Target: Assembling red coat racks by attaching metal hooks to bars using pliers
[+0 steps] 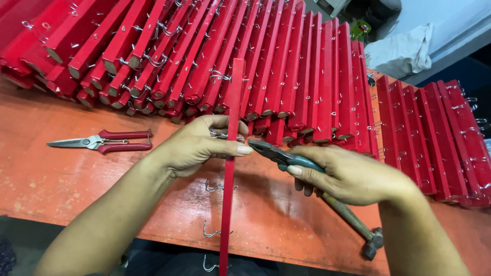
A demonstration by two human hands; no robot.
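Head view, left hand point(197, 145) gripping slat point(230, 168) (upright)

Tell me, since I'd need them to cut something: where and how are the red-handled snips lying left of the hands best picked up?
Take the snips by the paired red handles, coming from above on their right end. They lie flat on the orange bench, blades pointing left, so the handles face the left hand and offer a thicker, blunt grip away from the edges.
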